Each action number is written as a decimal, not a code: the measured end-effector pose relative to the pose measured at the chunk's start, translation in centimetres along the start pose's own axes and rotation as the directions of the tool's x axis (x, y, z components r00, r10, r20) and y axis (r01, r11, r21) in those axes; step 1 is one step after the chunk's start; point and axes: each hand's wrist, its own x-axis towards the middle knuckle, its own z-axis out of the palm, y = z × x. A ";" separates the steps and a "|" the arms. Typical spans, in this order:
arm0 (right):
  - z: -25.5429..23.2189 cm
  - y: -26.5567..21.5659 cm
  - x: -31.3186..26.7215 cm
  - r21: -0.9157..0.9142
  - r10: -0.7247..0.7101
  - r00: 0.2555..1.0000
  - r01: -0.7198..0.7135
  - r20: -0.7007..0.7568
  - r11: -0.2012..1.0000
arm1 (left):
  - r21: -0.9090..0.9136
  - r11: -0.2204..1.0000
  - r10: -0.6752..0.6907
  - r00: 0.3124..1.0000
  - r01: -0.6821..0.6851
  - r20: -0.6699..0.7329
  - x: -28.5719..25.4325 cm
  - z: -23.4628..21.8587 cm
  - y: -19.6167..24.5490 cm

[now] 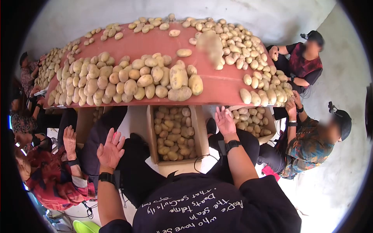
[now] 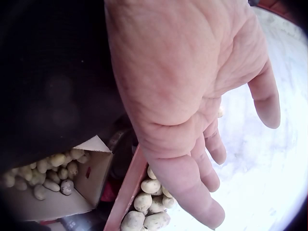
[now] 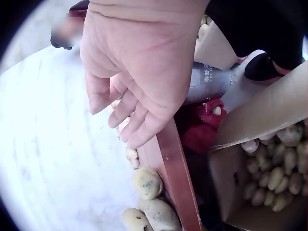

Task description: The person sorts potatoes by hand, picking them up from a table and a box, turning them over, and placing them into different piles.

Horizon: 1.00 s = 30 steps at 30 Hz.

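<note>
My left hand (image 1: 111, 150) is held palm up over my lap, short of the table edge, with fingers spread and nothing in them. My right hand (image 1: 225, 122) is likewise palm up with loose fingers, just before the table edge and right of the middle cardboard box (image 1: 152, 143). That box stands between my legs, filled with potatoes (image 1: 173, 134). On the red table (image 1: 225, 83), a heap of yellowish potatoes (image 1: 130, 87) lies beyond my hands. In both wrist views, the left palm (image 2: 168, 82) and right palm (image 3: 139, 57) show bare.
A second potato box (image 1: 268, 136) stands under the table at right. More potatoes (image 1: 233, 42) cover the table's far right side. People sit at both sides: a seated person (image 1: 311, 147) at right, a person in a red patterned top (image 1: 58, 174) at left. A green basin (image 1: 86, 226) lies lower left.
</note>
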 end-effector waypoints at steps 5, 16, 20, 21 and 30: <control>-1.1 3.2 -0.1 -0.122 0.218 0.975 -0.220 -0.028 0.968 | 0.028 1.000 -0.009 1.000 0.009 0.016 1.1 0.3 -0.2; -4.6 14.9 -1.5 -0.634 0.601 0.611 -0.744 -0.516 0.212 | -0.028 0.999 -0.025 1.000 0.025 -0.003 0.9 -0.4 0.4; -2.5 19.8 -2.5 -0.938 0.686 0.647 -0.148 -0.331 -0.313 | -0.042 0.999 -0.031 0.999 0.030 -0.038 0.5 -0.6 0.6; -1.6 20.8 -2.8 -0.904 0.714 0.637 0.062 -0.290 -0.423 | -0.048 0.998 -0.034 0.998 0.031 -0.048 0.4 -0.6 0.6; -2.8 26.5 -5.9 -0.715 0.804 0.586 0.519 -0.100 -0.468 | -0.115 0.987 -0.119 0.989 0.109 -0.083 0.6 -0.9 1.0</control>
